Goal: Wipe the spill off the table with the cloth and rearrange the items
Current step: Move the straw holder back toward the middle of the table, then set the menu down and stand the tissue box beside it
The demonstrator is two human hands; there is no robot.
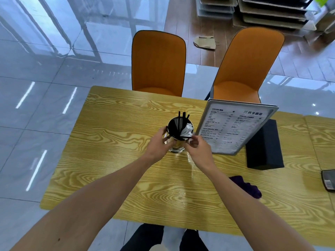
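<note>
A clear glass (178,142) filled with black straws and white packets stands in the middle of the wood-grain table (112,124). My left hand (160,142) wraps its left side. My right hand (196,147) pinches at its right rim, near a straw. A wet streak (190,160) glistens on the table just in front of the glass. The dark purple cloth (248,187) lies crumpled to the right, partly hidden behind my right forearm, with no hand on it.
A standing menu card (235,127) is close to the right of the glass, with a black box (262,145) behind it. A dark device (329,180) lies at the right edge. Two orange chairs (158,64) stand at the far side.
</note>
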